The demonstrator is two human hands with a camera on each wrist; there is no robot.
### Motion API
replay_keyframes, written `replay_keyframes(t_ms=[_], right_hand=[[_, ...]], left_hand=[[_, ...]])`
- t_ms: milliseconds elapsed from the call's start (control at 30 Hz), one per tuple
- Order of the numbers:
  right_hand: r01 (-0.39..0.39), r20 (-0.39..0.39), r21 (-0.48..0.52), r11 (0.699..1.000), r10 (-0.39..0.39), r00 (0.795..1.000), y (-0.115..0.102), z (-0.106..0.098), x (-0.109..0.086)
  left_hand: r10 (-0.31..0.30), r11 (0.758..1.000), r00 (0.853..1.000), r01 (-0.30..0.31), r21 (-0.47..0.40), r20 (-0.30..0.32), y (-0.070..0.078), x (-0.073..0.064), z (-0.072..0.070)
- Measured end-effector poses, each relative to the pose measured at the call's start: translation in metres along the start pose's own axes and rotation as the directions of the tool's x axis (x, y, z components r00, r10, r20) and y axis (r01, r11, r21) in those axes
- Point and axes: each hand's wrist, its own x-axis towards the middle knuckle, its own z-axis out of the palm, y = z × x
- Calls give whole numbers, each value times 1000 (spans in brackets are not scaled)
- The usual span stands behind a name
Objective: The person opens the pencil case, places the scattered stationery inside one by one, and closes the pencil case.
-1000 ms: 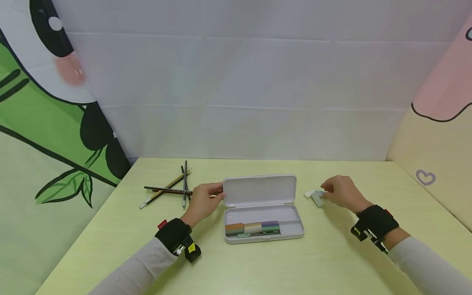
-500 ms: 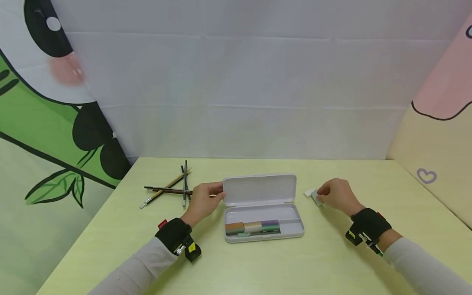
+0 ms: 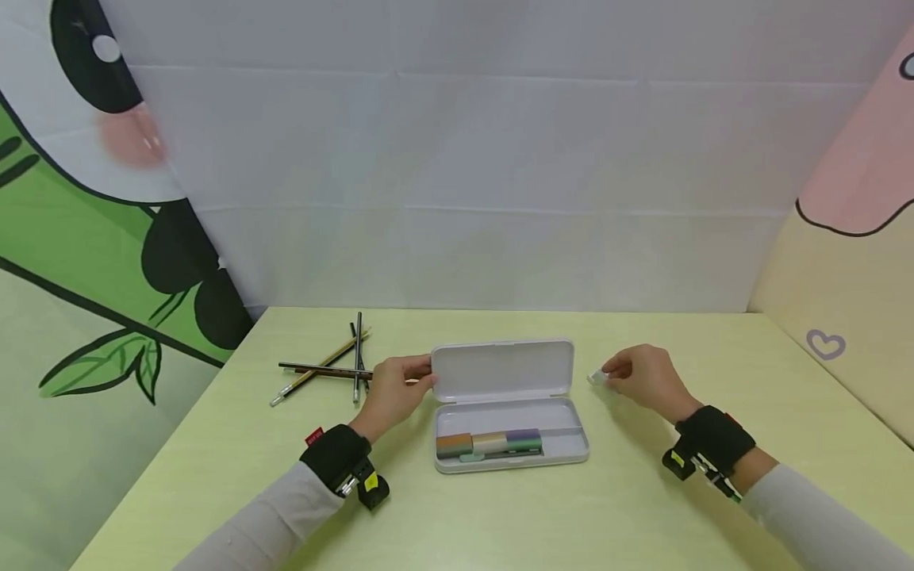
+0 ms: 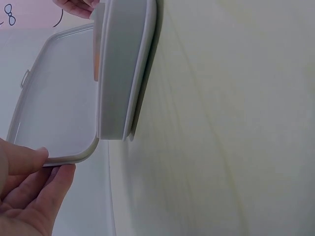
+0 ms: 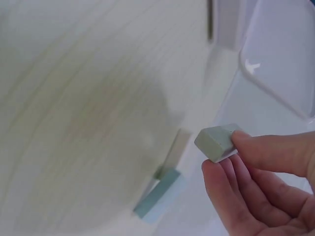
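Observation:
A white pencil case [image 3: 510,406] lies with its lid [image 3: 503,371] raised on the table. Thumb and fingers of my left hand [image 3: 395,388] pinch the lid's left edge; the left wrist view shows this grip at the lid's rim [image 4: 69,159]. To the right of the case, my right hand [image 3: 648,382] pinches a pale green eraser [image 5: 216,141] between thumb and fingers. In the right wrist view, a blue-green and white eraser [image 5: 158,195] and a paler block [image 5: 174,153] lie close together on the table below it.
Inside the case's front part are orange, cream and purple-green blocks [image 3: 489,442] with a slim green and dark pen-like item [image 3: 500,454]. Several pencils [image 3: 321,373] lie crossed on the table [image 3: 457,523] to the left. A white cloth backdrop [image 3: 500,198] stands behind.
My right hand has moved slightly left, towards the case, and has taken hold of an eraser from the small pile. The left hand stays on the lid.

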Motion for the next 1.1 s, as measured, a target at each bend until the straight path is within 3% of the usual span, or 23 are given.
replay_keyframes(t_ms=[233,367,467,667,767,1100], right_hand=[[74,41,11,997,-74,996,-25,-1,-7],[157,55,32,987,-158,986,-36,2,-14],[251,73,43,967,-254,965,-43,6,-19],[423,112,68,904,-428,897,-51,13,-27],[447,130,62,892,-451,883,-53,16,-28],[459,206,46,887,-458,865,-57,31,-25]], left_hand=[[1,1000,1000,-1,3,-2,0,0,-1],[-2,1000,1000,2,0,-1,-1,0,-1],[-8,1000,1000,8,-1,2,-1,0,-1],[-3,1000,1000,3,-1,5,1,0,-1],[-3,1000,1000,3,2,5,1,0,-2],[4,1000,1000,-4,16,3,0,-1,-1]])
